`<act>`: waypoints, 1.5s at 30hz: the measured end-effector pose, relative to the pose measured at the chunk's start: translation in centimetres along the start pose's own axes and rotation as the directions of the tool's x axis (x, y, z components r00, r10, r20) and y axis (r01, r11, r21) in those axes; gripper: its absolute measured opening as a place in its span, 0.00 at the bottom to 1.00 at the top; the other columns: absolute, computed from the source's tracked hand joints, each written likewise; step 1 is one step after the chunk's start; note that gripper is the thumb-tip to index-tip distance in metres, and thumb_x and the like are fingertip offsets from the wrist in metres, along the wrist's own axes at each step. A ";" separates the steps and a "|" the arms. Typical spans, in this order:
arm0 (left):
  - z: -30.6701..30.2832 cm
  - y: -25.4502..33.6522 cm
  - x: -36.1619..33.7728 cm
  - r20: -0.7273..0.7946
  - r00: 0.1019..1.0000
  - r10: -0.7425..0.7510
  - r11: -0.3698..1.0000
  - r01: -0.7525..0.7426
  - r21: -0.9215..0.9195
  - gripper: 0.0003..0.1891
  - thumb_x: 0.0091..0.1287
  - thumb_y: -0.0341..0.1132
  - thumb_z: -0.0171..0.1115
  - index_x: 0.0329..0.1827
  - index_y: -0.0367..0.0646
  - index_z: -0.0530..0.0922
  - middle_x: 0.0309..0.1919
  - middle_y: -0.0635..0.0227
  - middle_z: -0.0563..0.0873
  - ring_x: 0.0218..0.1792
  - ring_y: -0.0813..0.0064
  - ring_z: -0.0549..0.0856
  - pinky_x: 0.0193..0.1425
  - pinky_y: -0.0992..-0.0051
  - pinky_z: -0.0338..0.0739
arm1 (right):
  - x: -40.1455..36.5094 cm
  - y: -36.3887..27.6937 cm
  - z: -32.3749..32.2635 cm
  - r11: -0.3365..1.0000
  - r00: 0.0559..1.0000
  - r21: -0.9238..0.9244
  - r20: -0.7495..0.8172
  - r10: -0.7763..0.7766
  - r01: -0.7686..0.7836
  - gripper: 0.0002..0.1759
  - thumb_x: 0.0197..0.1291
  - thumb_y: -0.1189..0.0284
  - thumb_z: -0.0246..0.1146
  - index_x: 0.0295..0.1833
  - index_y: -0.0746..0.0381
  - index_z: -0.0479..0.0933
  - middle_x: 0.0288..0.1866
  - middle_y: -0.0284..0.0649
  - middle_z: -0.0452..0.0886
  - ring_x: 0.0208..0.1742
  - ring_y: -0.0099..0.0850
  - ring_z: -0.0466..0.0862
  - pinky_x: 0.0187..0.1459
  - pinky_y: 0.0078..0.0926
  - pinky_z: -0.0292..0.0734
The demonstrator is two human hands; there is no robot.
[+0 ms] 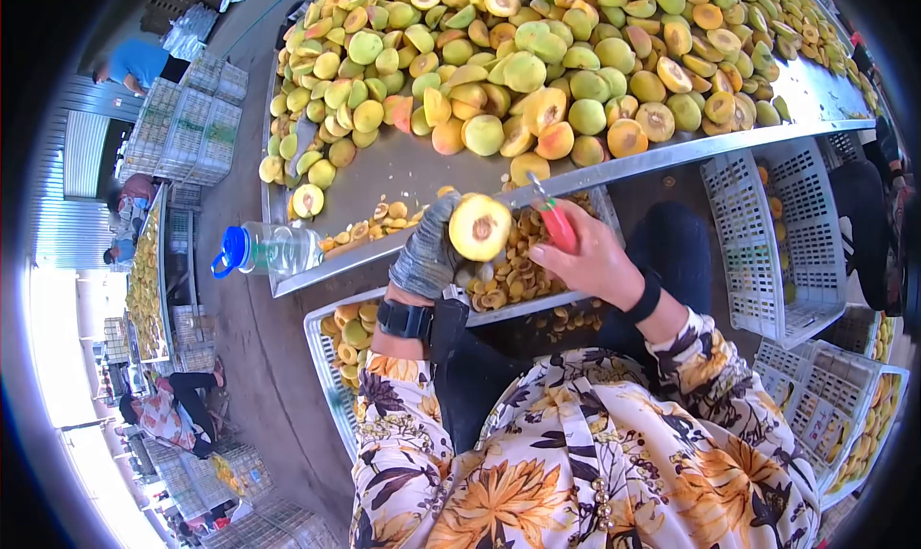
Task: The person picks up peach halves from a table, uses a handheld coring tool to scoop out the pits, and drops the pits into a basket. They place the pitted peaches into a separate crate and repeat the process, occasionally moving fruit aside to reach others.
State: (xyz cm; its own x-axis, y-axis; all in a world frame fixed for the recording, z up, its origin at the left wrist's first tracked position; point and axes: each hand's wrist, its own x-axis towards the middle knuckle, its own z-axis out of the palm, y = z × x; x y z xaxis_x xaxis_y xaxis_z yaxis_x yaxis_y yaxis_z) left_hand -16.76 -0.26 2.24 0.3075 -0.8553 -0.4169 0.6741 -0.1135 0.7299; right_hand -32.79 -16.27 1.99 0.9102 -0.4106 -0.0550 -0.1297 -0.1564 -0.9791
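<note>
My left hand (pixel 425 253), in a grey glove, grips a halved peach (pixel 467 246) with its cut face turned up and a brown hollow or stone in the middle. My right hand (pixel 606 269) is bare and closed around the red handle of a small pitting tool (pixel 558 226). The tool's metal tip points up and away, a little right of the peach half and apart from it. Beyond both hands, a large heap of peach halves (pixel 537 59) lies on a metal table (pixel 374 170). Small brown-orange pieces (pixel 513 275) lie in a crate below my hands.
A clear water bottle with a blue cap (pixel 278 249) lies at the table's left corner. The raised metal rim (pixel 662 155) runs before me. White plastic crates (pixel 743 251) stand at the right, another (pixel 331 386) by my left arm. Other people work at the far left.
</note>
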 end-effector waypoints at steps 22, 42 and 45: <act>5.7 -7.8 -2.1 -0.389 0.810 0.440 0.868 -0.494 -0.047 0.30 0.64 0.61 0.43 0.54 0.42 0.71 0.31 0.68 0.79 0.20 0.80 0.76 0.20 0.79 0.74 | -2.5 -1.2 6.0 0.542 0.894 0.713 0.315 0.319 -0.445 0.11 0.61 0.65 0.58 0.37 0.62 0.68 0.19 0.33 0.71 0.11 0.19 0.66 0.12 0.18 0.61; 2.5 -10.0 1.3 -0.576 0.590 0.566 0.788 -0.592 0.168 0.26 0.63 0.58 0.50 0.49 0.43 0.72 0.37 0.65 0.80 0.34 0.71 0.81 0.36 0.72 0.80 | -5.0 2.1 5.3 0.949 0.994 -0.300 0.076 -0.081 0.100 0.11 0.50 0.76 0.60 0.36 0.68 0.66 0.19 0.57 0.72 0.25 0.54 0.76 0.25 0.41 0.68; 2.9 -9.4 0.8 -0.534 0.570 0.625 0.768 -0.574 0.286 0.23 0.65 0.52 0.51 0.50 0.40 0.69 0.38 0.65 0.80 0.36 0.75 0.80 0.39 0.76 0.78 | -5.5 2.3 5.4 0.949 0.994 -0.308 0.102 -0.031 0.061 0.10 0.49 0.77 0.58 0.36 0.68 0.66 0.19 0.57 0.72 0.26 0.55 0.76 0.24 0.42 0.68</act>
State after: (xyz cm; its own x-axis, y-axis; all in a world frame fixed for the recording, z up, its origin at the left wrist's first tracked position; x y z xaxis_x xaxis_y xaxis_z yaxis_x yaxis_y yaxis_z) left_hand -24.78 -1.34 -3.39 0.9548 -0.2888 -0.0707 0.1491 0.2593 0.9542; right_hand -35.96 -9.48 -1.02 0.9490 -0.3121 -0.0445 -0.1889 -0.4502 -0.8727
